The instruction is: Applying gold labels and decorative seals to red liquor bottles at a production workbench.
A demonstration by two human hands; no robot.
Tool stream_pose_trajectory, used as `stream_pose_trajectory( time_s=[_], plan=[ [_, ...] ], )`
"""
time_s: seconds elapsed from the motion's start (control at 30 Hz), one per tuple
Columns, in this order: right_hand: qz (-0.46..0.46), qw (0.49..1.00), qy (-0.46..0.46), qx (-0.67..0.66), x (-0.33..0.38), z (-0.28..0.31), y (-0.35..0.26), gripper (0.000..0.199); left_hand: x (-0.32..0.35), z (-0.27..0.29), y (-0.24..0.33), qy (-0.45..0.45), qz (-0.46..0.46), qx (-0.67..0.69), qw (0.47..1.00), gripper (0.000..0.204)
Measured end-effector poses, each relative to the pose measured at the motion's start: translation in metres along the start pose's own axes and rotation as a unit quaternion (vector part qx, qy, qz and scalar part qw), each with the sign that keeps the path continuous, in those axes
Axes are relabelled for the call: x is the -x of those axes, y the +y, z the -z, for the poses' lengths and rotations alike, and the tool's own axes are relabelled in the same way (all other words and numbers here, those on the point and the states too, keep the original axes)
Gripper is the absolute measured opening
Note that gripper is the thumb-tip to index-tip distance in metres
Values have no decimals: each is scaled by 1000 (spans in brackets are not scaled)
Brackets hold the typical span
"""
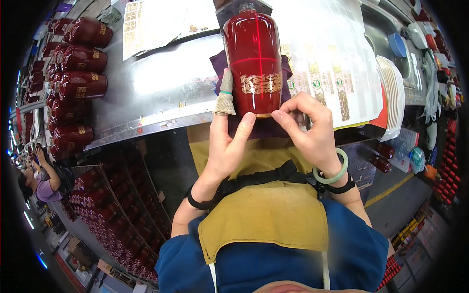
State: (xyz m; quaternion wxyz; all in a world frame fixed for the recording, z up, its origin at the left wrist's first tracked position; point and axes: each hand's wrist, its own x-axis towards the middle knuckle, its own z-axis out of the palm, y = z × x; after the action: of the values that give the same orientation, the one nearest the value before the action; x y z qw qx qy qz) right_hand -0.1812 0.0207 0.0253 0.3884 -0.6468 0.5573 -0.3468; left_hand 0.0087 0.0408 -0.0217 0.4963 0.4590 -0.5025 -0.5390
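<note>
A dark red glossy glass bottle (251,46) lies on a dark cloth (220,61) at the bench's front edge, its neck pointing away from me. A gold patterned band (261,84) runs round its lower part, and a thin red light cross falls on the glass. My left hand (225,141) steadies it, a cloth-covered finger along the left side and the thumb at the base. At the lower right corner of the base, my right hand (312,129) has thumb and forefinger curled close together against the bottle. Whether anything small is between those fingertips is hidden.
Several similar red bottles (83,85) lie stacked at the left. White sheets with gold decals (337,88) cover the bench's right side; another sheet (146,24) lies far left. A blue cup (397,45) stands far right. Bottle racks (112,215) and another person (46,188) are lower left.
</note>
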Motion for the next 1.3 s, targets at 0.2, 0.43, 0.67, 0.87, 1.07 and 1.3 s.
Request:
stream_pose_trajectory(
  time_s=[0.2,0.43,0.67,0.87,1.07,1.3],
  plan=[
    [-4,1000,0,-4,0,0,2,13,-1,-3,1,4,12,19,1000,76],
    [0,1000,9,0,0,-2,3,13,-1,-4,-1,11,12,18,1000,76],
    [11,1000,12,-3,0,-4,5,13,-1,-6,1,15,0,1,1000,74],
    [23,999,32,5,1,-7,6,15,-1,-10,3,30,-3,8,1000,75],
    [29,999,39,19,1,-8,4,17,1,1,-5,37,-13,-3,999,71],
    [25,999,40,15,1,-8,4,17,8,3,-16,125,-347,-359,857,33]
  ],
)
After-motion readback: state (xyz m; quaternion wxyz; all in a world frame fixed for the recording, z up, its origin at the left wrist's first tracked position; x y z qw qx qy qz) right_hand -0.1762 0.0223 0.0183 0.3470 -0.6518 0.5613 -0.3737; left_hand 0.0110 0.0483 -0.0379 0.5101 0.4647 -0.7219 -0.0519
